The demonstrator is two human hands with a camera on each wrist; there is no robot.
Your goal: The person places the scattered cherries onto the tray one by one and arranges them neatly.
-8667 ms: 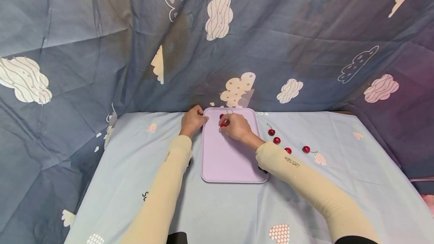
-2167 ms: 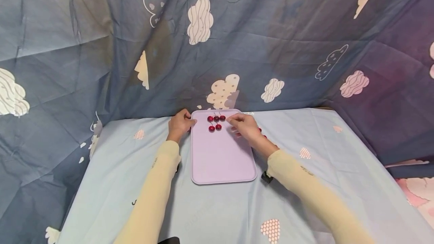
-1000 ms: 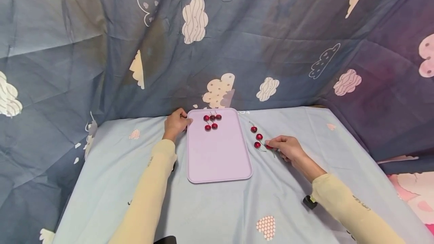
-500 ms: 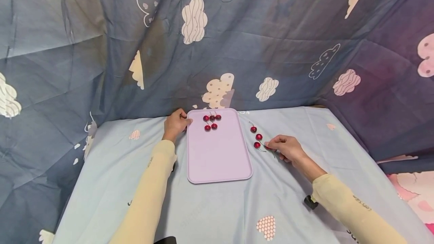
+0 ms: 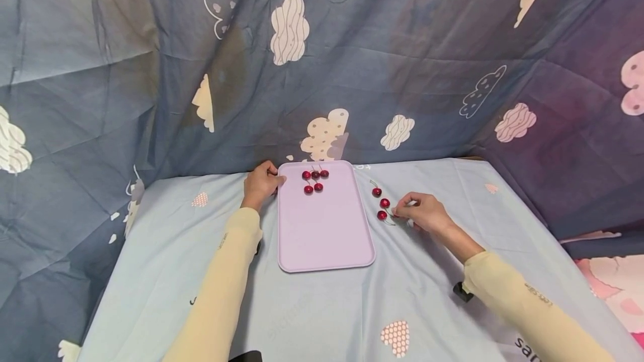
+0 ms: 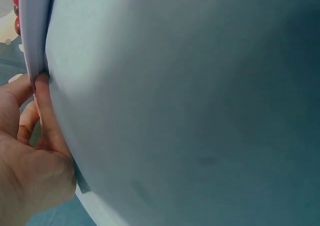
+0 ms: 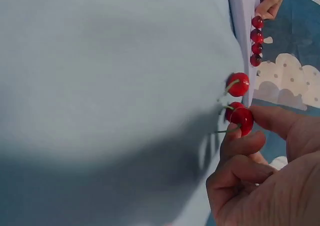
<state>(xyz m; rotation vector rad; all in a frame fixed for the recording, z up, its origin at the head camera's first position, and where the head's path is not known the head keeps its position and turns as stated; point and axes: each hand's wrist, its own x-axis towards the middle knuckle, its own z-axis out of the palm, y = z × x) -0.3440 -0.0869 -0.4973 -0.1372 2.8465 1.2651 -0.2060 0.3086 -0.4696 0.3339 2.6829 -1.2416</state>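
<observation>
The left hand (image 5: 260, 186) holds the upper left edge of a pale purple tray (image 5: 327, 233). In the left wrist view its thumb and fingers (image 6: 44, 93) pinch the rim from both sides. On the tray's far end sit several red cherries (image 5: 315, 174) in two rows, stems pointing away. To the right of the tray, the right hand (image 5: 425, 214) pinches a cherry (image 7: 242, 120) between thumb and fingertip, its stem sticking out. In the head view the fingers mostly hide that cherry. Close by, three more cherries (image 5: 384, 203) lie on the cloth.
A light blue cloth (image 5: 312, 312) with printed hearts and letters covers the table. Dark blue fabric with cloud prints (image 5: 327, 71) hangs right behind the tray's far edge and along the sides.
Earlier the right hand was over the tray, where cherries now stand in two rows. It moved right to the loose cherries and has just shifted slightly upward with one pinched. The left hand stayed at the rim.
</observation>
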